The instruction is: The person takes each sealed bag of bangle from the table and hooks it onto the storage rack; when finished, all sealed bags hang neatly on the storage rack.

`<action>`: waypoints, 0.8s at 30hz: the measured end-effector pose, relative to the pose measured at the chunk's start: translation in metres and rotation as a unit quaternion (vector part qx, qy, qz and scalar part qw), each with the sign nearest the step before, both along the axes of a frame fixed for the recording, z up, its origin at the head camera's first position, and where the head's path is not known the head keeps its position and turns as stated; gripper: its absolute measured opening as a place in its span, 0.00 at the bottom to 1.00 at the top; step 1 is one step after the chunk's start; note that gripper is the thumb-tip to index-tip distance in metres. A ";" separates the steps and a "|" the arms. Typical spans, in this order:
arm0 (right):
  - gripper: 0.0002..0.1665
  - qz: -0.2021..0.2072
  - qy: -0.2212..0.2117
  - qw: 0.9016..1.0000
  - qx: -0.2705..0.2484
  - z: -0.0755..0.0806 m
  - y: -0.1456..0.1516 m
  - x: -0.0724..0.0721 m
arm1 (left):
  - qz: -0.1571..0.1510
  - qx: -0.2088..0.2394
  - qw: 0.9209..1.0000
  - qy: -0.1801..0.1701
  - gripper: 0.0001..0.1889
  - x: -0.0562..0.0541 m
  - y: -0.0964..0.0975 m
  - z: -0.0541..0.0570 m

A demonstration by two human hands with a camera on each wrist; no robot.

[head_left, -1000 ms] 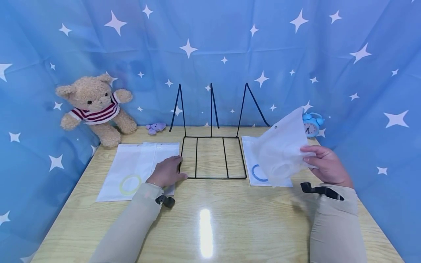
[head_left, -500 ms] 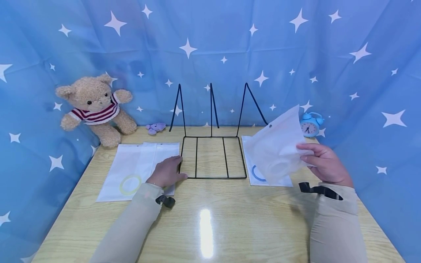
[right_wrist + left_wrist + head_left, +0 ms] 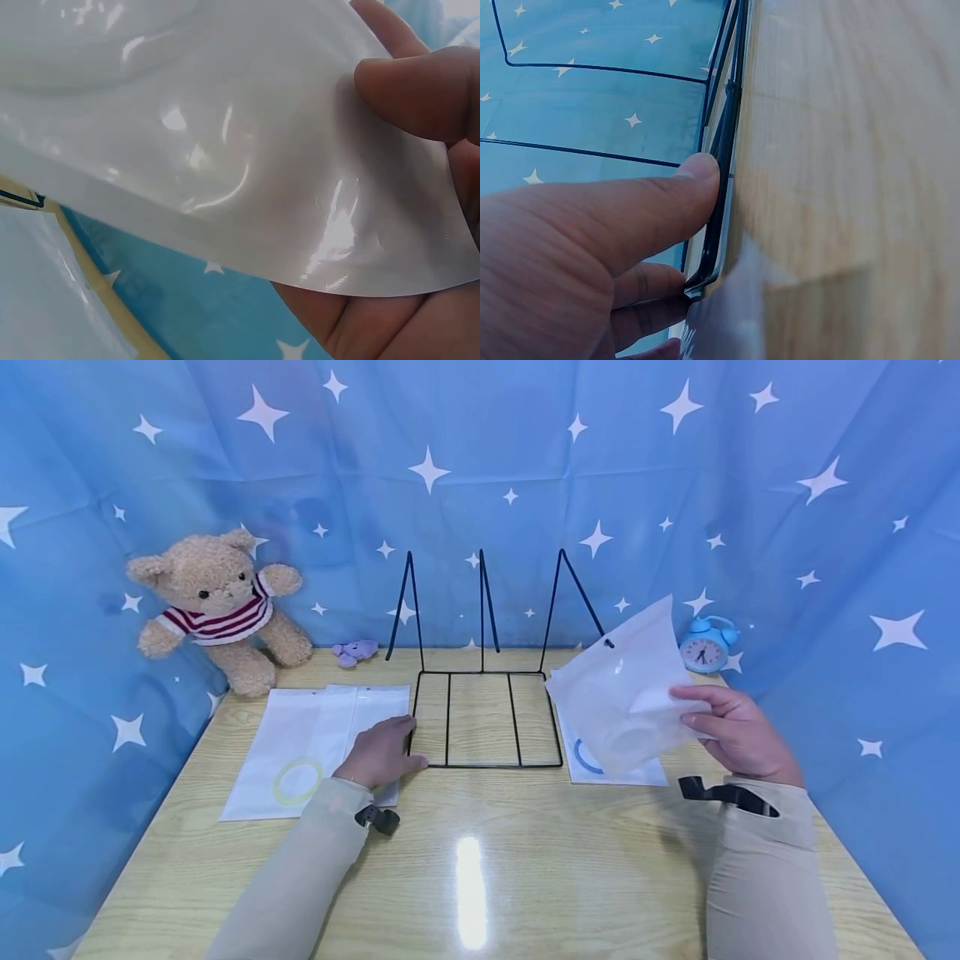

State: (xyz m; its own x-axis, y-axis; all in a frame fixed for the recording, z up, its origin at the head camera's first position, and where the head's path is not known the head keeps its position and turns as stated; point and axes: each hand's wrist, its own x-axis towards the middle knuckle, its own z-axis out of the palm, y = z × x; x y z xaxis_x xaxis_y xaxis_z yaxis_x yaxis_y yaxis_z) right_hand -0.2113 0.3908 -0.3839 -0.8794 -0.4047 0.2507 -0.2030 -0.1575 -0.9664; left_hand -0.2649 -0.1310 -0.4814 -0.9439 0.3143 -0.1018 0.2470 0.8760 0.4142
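Note:
A black wire display rack (image 3: 480,673) with three upright hooks stands mid-table. My left hand (image 3: 378,752) grips its front left corner; in the left wrist view the thumb lies along the wire with fingers beneath. My right hand (image 3: 738,737) pinches the right edge of a translucent white plastic bag (image 3: 637,685), thumb on the near face. Some ring shape shows faintly inside this lifted, tilted bag. Its punched hole meets the tip of the right hook (image 3: 581,585); whether the tip passes through, I cannot tell. Beneath lies another white bag (image 3: 647,776) containing a blue ring (image 3: 587,757).
Two overlapping white bags (image 3: 251,781) lie left of the rack, one with a yellow-green ring (image 3: 277,782). A teddy bear (image 3: 225,602), a small purple toy (image 3: 355,652) and a blue alarm clock (image 3: 705,647) line the back. A starry blue curtain (image 3: 480,435) hangs behind the table.
My right hand has carried the bag slightly left and up, bringing its hole from beside the right hook to the hook's tip. The left hand and rack have stayed put.

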 end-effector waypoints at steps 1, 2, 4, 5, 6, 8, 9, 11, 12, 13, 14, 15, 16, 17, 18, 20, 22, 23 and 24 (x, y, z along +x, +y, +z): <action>0.30 -0.002 0.000 1.000 0.007 0.000 -0.001 0.000 | 0.000 0.000 1.000 -0.002 0.43 0.000 0.000 0.000; 0.30 -0.004 0.000 1.000 0.014 0.000 -0.001 0.000 | 0.000 0.000 1.000 -0.002 0.43 0.000 0.000 0.000; 0.30 -0.005 0.005 1.000 0.029 0.000 -0.003 0.000 | -0.002 -0.001 1.000 -0.001 0.43 -0.001 0.000 -0.001; 0.31 -0.005 0.009 0.999 0.035 0.000 -0.004 0.000 | -0.002 -0.001 1.000 0.000 0.43 0.000 0.000 -0.001; 0.32 -0.004 0.014 0.999 0.043 0.000 -0.005 0.000 | -0.002 -0.001 1.000 0.001 0.43 0.000 0.000 -0.001; 0.33 0.004 0.024 0.999 0.048 0.000 -0.007 -0.002 | -0.003 -0.002 1.000 0.003 0.43 0.000 0.000 0.000; 0.33 0.010 0.027 0.998 0.049 0.000 -0.008 -0.003 | -0.004 -0.002 1.000 0.004 0.43 0.000 0.000 0.000; 0.34 0.018 0.027 0.998 0.052 0.001 -0.010 -0.004 | -0.004 -0.003 1.000 0.004 0.43 0.000 0.000 0.000; 0.34 0.019 0.025 0.998 0.059 0.001 -0.011 -0.005 | -0.005 -0.003 1.000 0.004 0.43 0.000 0.000 0.000; 0.34 0.018 0.022 0.997 0.067 0.002 -0.012 -0.005 | -0.005 -0.003 1.000 0.004 0.43 0.000 0.000 -0.001; 0.34 0.014 0.018 0.997 0.080 0.003 -0.013 -0.005 | -0.005 -0.003 1.000 0.004 0.42 0.000 0.000 -0.001; 0.33 0.006 0.014 0.995 0.097 0.004 -0.014 -0.005 | -0.006 -0.003 1.000 0.005 0.42 0.000 0.000 -0.001; 0.34 0.000 0.011 0.993 0.114 0.005 -0.015 -0.004 | -0.005 -0.003 1.000 0.004 0.42 0.000 0.000 -0.001; 0.34 -0.007 0.005 0.991 0.131 0.006 -0.016 -0.004 | -0.004 -0.002 1.000 0.004 0.42 0.000 0.000 0.000; 0.34 -0.014 0.002 0.988 0.151 0.007 -0.017 -0.003 | -0.004 -0.003 1.000 0.004 0.43 0.000 0.000 0.000; 0.34 -0.030 -0.006 0.983 0.183 0.008 -0.019 -0.002 | -0.003 -0.004 1.000 0.005 0.43 0.000 0.000 0.000; 0.34 -0.040 -0.008 0.977 0.208 0.008 -0.021 -0.002 | -0.003 -0.006 1.000 0.006 0.43 0.000 0.001 0.000; 0.33 -0.045 -0.008 0.975 0.219 0.007 -0.022 -0.002 | -0.004 -0.007 1.000 0.007 0.43 0.000 0.000 0.000; 0.32 -0.048 -0.005 0.972 0.230 0.007 -0.023 -0.003 | -0.005 -0.009 1.000 0.007 0.43 -0.001 0.000 -0.001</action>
State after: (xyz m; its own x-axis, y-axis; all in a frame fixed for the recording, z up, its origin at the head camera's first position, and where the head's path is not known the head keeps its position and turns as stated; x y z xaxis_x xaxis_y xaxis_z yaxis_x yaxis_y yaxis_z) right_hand -0.2140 0.3682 -0.3771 -0.9203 -0.3877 0.0533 -0.1852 0.3113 -0.9321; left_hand -0.2654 -0.1306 -0.4820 -0.9423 0.3215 -0.0931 0.2613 0.8805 0.3954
